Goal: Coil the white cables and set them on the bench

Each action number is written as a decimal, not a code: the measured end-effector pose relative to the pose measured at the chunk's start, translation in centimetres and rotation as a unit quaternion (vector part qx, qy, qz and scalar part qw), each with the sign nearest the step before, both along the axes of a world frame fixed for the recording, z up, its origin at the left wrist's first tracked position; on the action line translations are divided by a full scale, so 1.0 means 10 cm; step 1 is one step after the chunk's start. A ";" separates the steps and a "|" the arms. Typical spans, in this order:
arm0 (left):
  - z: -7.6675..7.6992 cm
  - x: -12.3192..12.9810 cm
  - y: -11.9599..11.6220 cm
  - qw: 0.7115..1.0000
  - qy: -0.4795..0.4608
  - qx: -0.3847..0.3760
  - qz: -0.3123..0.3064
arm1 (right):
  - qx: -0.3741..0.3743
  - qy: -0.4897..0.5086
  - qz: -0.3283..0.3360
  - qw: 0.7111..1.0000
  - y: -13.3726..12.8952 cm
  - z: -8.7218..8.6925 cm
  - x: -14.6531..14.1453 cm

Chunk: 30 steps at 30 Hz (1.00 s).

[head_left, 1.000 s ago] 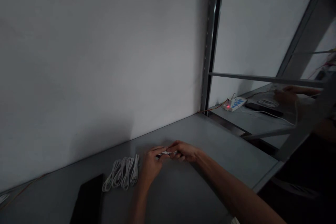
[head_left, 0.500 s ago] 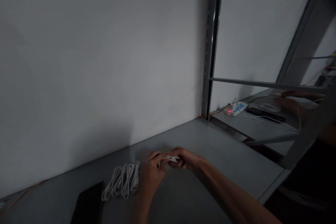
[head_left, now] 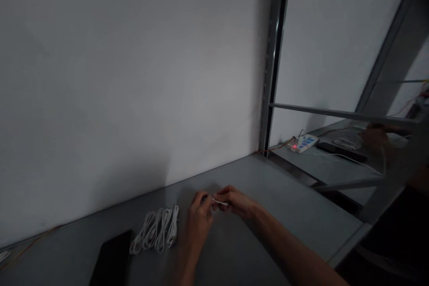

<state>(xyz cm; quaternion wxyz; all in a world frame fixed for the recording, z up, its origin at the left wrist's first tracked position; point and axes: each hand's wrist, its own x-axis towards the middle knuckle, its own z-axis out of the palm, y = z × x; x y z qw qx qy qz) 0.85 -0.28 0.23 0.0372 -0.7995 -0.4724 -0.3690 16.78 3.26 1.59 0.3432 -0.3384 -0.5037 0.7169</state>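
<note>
Left hand (head_left: 199,223) has edged right a touch since last frame; it and my right hand (head_left: 235,202) both pinch a thin white cable (head_left: 219,202), looped white cable bundle (head_left: 156,231) just beside.

My left grip (head_left: 200,219) and right grip (head_left: 235,202) cover most of the white piece (head_left: 220,203) between them, and I can't tell what it is. The bottom edge cuts off my right forearm (head_left: 288,243) and the black slab (head_left: 112,257). Behind the metal frame (head_left: 342,114), another person's hand (head_left: 374,137) is dim and partly hidden, and what it touches is too blurred to name.
</note>
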 end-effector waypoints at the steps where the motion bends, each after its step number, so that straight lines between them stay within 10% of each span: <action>1: 0.00 0.00 0.00 1.000 0.002 0.003 0.004 | 0.005 0.002 -0.002 1.000 0.01 -0.02 -0.01; 17: -0.12 0.03 0.09 0.999 -0.047 0.023 0.003 | -0.041 -0.046 -0.124 0.990 0.09 -0.20 -0.13; 30: 0.04 -0.06 0.06 0.949 -0.226 -0.215 -0.044 | 0.088 -0.085 -0.066 0.990 0.08 -0.17 -0.10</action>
